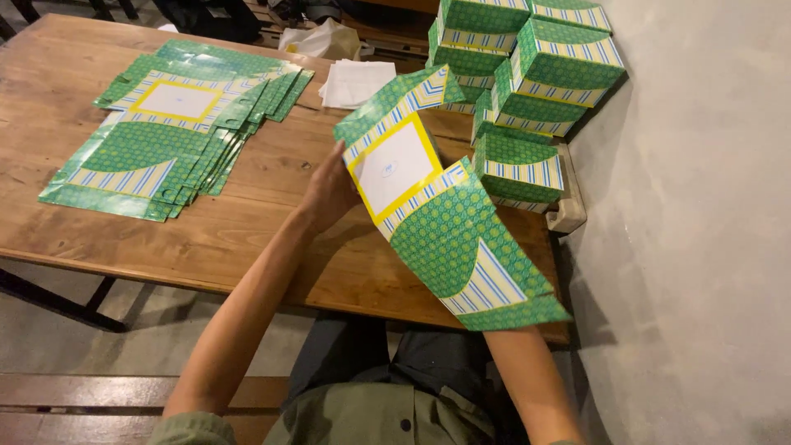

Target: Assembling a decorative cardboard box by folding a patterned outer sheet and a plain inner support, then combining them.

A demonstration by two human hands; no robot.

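Observation:
A flat green cardboard box blank [437, 206] with striped bands and a white, yellow-framed panel is held up above the wooden table [272, 239], partly bent. My left hand [328, 194] grips its left edge, fingers behind the sheet. My right forearm rises from the lower right, but the hand itself is hidden behind the blank's lower part. A fanned stack of the same flat blanks [165, 132] lies on the table's left side.
Several folded green boxes [527, 74] are stacked at the table's right end against a grey wall [700, 206]. White paper sheets [354, 82] and a crumpled white bag [321, 37] lie at the far edge. A wooden bench [74, 404] runs below.

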